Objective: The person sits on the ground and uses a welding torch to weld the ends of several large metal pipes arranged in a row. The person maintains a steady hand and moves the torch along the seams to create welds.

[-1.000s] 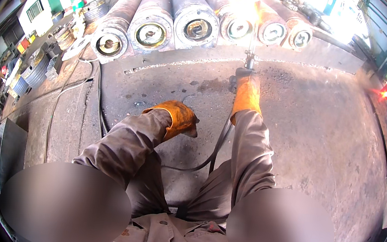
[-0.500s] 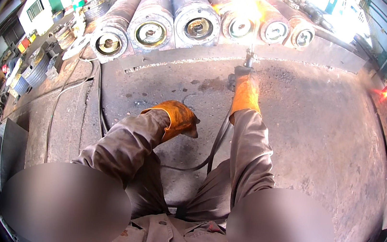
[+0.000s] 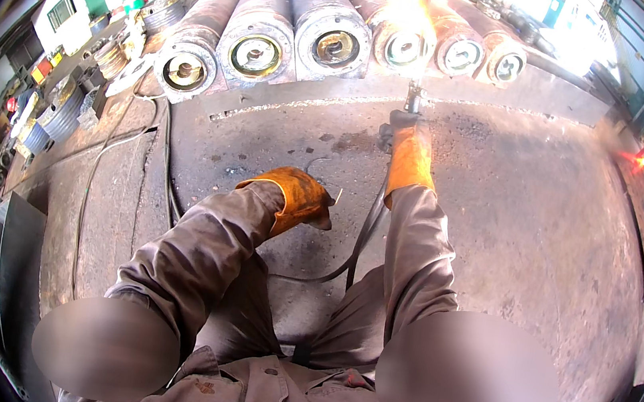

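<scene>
left hand [image 3: 306,201], gloved orange, hanging over floor [image 3: 496,222]; fingers partly hiding, cannot tell their opening or hold. right hand [image 3: 404,135] wrapping fingers around torch [image 3: 413,100]. torch looking grey, metallic, slender, pointing across plate [image 3: 560,94] near edge; orange-white flame [image 3: 413,19] glaring before rusty cylinders [image 3: 325,9].

Beyond the fingertips of the left hand in its orange-brown leather glove [image 3: 304,201], a thin, pale, straight sliver [image 3: 339,196] has been brought into view. The slim metal torch [image 3: 413,100] has been shifted slightly leftward against the row of rust-brown steel cylinders [image 3: 333,13], and the yellow-white flame [image 3: 408,27] is spread less widely than half a second earlier.
</scene>
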A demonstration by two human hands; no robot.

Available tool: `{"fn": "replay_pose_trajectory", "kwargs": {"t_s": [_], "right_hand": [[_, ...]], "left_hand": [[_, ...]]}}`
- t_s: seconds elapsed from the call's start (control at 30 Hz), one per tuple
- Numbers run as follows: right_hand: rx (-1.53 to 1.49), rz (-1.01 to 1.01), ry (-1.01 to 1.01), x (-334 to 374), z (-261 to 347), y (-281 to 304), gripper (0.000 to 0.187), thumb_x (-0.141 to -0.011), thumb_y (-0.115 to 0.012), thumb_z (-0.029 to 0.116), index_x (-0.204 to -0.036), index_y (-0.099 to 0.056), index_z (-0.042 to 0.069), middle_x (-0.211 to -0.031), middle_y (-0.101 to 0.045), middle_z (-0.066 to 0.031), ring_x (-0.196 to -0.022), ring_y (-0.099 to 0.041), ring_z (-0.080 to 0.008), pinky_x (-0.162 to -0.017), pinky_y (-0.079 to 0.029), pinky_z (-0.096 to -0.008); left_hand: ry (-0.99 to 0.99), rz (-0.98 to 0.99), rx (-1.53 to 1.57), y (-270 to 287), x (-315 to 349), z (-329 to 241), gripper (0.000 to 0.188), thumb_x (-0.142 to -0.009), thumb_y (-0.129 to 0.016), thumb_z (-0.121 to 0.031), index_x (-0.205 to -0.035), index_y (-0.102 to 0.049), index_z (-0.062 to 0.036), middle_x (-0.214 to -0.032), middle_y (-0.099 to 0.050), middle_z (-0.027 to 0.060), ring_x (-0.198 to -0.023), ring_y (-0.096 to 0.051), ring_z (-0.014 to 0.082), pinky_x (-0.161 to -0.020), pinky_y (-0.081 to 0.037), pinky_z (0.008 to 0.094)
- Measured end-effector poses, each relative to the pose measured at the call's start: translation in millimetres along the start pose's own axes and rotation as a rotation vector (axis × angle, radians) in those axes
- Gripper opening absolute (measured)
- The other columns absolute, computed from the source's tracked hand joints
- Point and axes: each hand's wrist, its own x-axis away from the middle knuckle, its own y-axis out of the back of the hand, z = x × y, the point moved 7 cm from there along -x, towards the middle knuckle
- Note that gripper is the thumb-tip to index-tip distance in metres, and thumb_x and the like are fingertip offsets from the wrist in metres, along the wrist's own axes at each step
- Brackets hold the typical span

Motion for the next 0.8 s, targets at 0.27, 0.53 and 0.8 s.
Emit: {"fn": "replay_pose_trajectory", "kwargs": {"t_s": [0.27, 0.53, 0.8], "right_hand": [[0.077, -0.006, 0.034, -31.4, -15.6, -0.2, 0.028, -0.11, -0.071, 0.031, -0.106, -0.08, 0.005, -0.077, -0.075, -0.0059, -0.064, -0.071, -0.0208, -0.059, -0.051, -0.04], [0.11, -0.008, 0.037, -4.5, 1.3, -6.9, 0.033, -0.11, -0.071, 0.034, -0.107, -0.08, 0.003, -0.078, -0.076, -0.006, -0.064, -0.07, -0.0211, -0.06, -0.051, -0.0403], [0.231, -0.012, 0.041, 21.7, 19.6, -8.3, 0.038, -0.109, -0.071, 0.039, -0.11, -0.079, 0.001, -0.081, -0.076, -0.0056, -0.066, -0.068, -0.0208, -0.063, -0.05, -0.0404]], "left_hand": [[0.015, 0.106, 0.016, -10.3, -16.9, 17.0, 0.078, -0.103, -0.08, -0.056, -0.175, -0.067, -0.0293, -0.177, -0.068, 0.0072, -0.162, -0.064, 0.0385, -0.132, -0.053, 0.0536], [0.059, 0.039, -0.017, -3.7, -9.7, 9.3, 0.068, -0.107, -0.087, -0.049, -0.167, -0.074, -0.0199, -0.163, -0.078, 0.0143, -0.153, -0.072, 0.0385, -0.129, -0.055, 0.049], [0.165, 0.113, -0.042, -13.8, -24.2, 19.6, 0.072, -0.105, -0.088, -0.052, -0.17, -0.072, -0.0253, -0.169, -0.075, 0.0081, -0.159, -0.068, 0.0354, -0.132, -0.053, 0.05]]}}
